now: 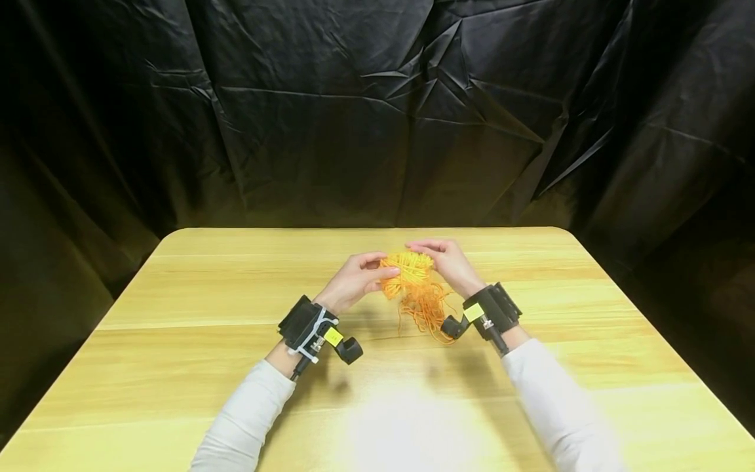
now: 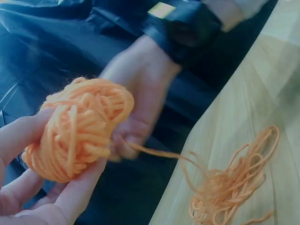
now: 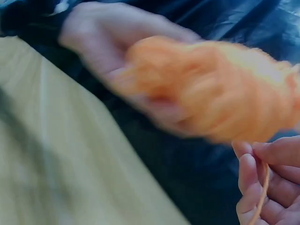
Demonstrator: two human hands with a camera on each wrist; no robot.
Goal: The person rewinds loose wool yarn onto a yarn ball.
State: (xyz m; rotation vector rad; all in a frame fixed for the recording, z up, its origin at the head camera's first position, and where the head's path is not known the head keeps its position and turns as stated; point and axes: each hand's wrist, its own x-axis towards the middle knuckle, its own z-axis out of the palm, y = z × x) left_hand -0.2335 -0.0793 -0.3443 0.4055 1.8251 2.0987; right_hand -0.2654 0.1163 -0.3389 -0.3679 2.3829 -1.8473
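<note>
An orange-yellow ball of yarn [image 1: 413,267] is held above the table by my left hand [image 1: 352,280], its thumb and fingers gripping the ball's left side. My right hand [image 1: 453,265] is at the ball's far right side. In the right wrist view, the fingertips of that hand [image 3: 274,176] pinch a single yarn strand [image 3: 263,197]. From there the strand [image 2: 159,153] runs to a loose tangle of yarn [image 2: 229,183] on the table, seen in the left wrist view. The ball looks blurred in the right wrist view.
The pale wooden table [image 1: 177,295] has rounded far corners. Behind it hangs a creased black sheet [image 1: 307,131]. Each wrist wears a black strap with a small camera, such as the left wrist camera [image 1: 349,351].
</note>
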